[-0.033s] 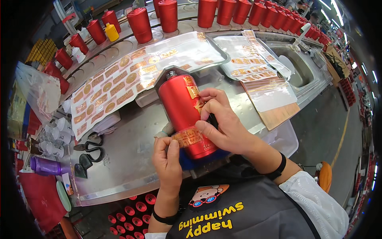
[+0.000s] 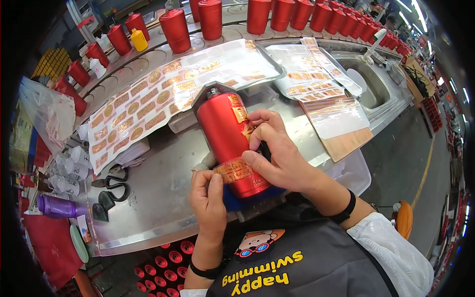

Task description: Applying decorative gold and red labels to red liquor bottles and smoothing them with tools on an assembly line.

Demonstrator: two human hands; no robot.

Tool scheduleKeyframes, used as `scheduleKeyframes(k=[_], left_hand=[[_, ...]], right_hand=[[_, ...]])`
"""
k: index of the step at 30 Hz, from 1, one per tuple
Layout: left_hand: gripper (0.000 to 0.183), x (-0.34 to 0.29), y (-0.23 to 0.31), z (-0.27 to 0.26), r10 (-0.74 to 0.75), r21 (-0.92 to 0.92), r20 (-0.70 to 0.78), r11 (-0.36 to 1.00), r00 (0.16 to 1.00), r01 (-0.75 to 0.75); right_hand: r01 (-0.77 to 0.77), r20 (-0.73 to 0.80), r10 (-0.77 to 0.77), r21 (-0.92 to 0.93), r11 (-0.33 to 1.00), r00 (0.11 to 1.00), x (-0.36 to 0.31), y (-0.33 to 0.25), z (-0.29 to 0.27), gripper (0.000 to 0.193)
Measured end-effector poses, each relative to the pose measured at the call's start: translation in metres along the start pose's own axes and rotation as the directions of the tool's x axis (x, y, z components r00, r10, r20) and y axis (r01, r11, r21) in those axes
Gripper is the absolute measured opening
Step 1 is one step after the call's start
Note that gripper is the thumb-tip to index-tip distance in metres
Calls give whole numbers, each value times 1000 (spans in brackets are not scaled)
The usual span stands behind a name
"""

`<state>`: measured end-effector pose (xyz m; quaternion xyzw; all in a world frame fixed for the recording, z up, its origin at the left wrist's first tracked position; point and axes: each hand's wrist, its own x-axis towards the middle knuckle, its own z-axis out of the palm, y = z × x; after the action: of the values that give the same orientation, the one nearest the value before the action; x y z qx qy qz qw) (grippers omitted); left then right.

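A red metallic bottle (image 2: 217, 123) lies tilted in a holder before me, its dark threaded neck pointing away. Gold decals (image 2: 241, 115) show on its upper right side. Across its lower part runs a gold patterned decal (image 2: 236, 171). My left hand (image 2: 208, 195) pinches the left end of this decal between thumb and index finger. Against the bottle's right side my right hand (image 2: 282, 153) is curled, its thumb tip just above the decal's right end. Whether the right fingertips also hold decal film cannot be made out.
Behind the bottle is a tray with a sheet of gold decals (image 2: 143, 106). More decal sheets (image 2: 309, 81) lie near a sink (image 2: 373, 81). Black scissors (image 2: 116, 185) and a purple jar (image 2: 55, 205) sit at left. Red canisters (image 2: 211, 20) line a conveyor behind.
The nearer red canisters and the yellow bottle on the conveyor have shifted very slightly right. My hands and the red bottle show no clear movement.
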<state>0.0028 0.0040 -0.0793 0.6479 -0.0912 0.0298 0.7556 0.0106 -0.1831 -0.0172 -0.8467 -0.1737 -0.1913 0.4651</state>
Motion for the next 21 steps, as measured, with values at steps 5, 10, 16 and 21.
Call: scheduleKeyframes(k=[5, 10, 16, 21], left_hand=[[11, 0, 6, 2, -23, 12, 5, 1000, 1000, 22], [11, 0, 1, 1, -25, 70, -11, 997, 1000, 26], [12, 1, 2, 3, 5, 121, -40, 993, 999, 0], [11, 2, 2, 4, 35, 157, -34, 987, 999, -29]], right_hand=[[15, -9, -16, -45, 999, 1000, 0, -1, 1, 24], [12, -10, -12, -55, 998, 1000, 0, 1, 1, 27], [10, -3, -11, -92, 996, 1000, 1, -3, 1, 30], [-7, 4, 8, -78, 997, 1000, 0, -2, 2, 30]])
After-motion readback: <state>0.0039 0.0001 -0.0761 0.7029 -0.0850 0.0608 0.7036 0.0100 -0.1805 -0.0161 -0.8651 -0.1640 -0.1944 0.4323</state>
